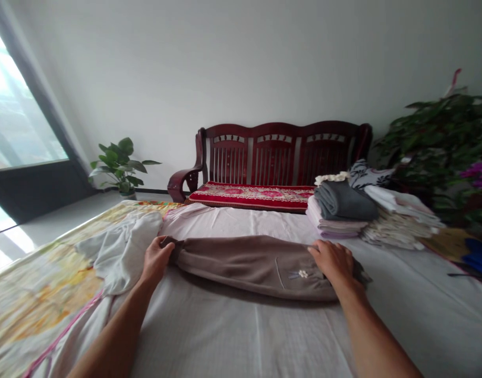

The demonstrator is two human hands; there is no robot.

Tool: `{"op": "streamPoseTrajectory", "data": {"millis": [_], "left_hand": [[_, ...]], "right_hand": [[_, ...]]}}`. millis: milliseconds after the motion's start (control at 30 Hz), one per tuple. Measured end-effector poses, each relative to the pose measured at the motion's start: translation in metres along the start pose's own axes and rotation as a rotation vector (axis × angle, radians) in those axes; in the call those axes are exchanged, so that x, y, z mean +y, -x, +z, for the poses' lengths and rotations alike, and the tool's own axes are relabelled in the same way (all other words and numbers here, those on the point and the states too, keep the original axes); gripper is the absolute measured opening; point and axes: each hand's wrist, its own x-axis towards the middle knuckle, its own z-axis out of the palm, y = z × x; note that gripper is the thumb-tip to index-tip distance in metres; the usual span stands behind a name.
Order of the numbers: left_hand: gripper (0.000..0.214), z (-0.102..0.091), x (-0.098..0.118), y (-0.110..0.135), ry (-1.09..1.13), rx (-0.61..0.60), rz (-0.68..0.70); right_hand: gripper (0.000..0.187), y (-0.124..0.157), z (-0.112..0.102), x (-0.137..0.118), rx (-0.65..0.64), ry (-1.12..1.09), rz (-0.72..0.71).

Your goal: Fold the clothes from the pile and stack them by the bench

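A pair of brown trousers (pixel 241 265), folded lengthwise into a long strip, stretches crosswise over the white sheet in front of me. It has a small pale flower trim and a slanted pocket-like line near its right part. My left hand (pixel 158 257) pinches the gathered cuff at the left end between thumb and fingers. Toward the other end, my right hand (pixel 334 261) grips the upper edge, its fingers curled over the cloth. Past that hand the bunched right end sticks out, partly hidden by my wrist. A crumpled white garment (pixel 126 252) lies just beyond my left forearm.
Stacks of folded clothes (pixel 343 205) stand at the right back of the sheet (pixel 241 336). A yellow floral cover (pixel 36 294) spreads at the left. Behind are a dark red wooden bench (pixel 272 157), a potted plant (pixel 123 163) and bushy foliage (pixel 438 142). Blue cloth (pixel 479 257) lies far right.
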Motion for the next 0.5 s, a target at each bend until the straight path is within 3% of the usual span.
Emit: {"op": "streamPoseTrajectory", "data": {"millis": [133, 267, 400, 500], "left_hand": [[0.041, -0.008, -0.005, -0.001, -0.368, -0.012, 0.07], [0.043, -0.012, 0.004, 0.004, -0.439, -0.027, 0.014], [0.045, -0.015, 0.007, 0.005, -0.471, -0.013, 0.001], [0.044, -0.015, 0.003, 0.003, -0.547, -0.032, 0.05]], "right_hand": [[0.027, 0.005, -0.002, -0.018, 0.104, -0.048, -0.05], [0.038, 0.019, -0.018, -0.071, 0.168, -0.307, -0.333], [0.053, 0.053, -0.031, -0.137, 0.077, -0.5, -0.644], [0.062, 0.081, -0.028, -0.169, -0.052, -0.503, -0.791]]}}
